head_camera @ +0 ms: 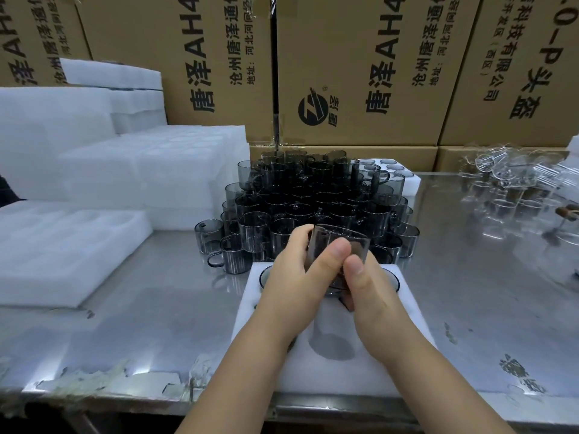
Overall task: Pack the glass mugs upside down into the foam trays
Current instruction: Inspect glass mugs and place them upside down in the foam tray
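Head view: both hands (pixel 291 270) (pixel 372 289) around tilted mug (pixel 341 245)

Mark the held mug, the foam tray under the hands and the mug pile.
held mug (pixel 344 234), head view, upper side wall.
foam tray (pixel 329 377), head view, bare near edge.
mug pile (pixel 297 195), head view, middle of the stack.

Two hands: left (pixel 291 274), right (pixel 374 296); one lifted mug (pixel 343 241); dozens piled mugs (pixel 297 198), uncountable.

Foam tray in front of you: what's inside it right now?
In the foam tray, glass edges of seated mugs show in the far row, left and right. One nearer pocket is empty. The left hand and right hand, holding another mug, cover the rest.
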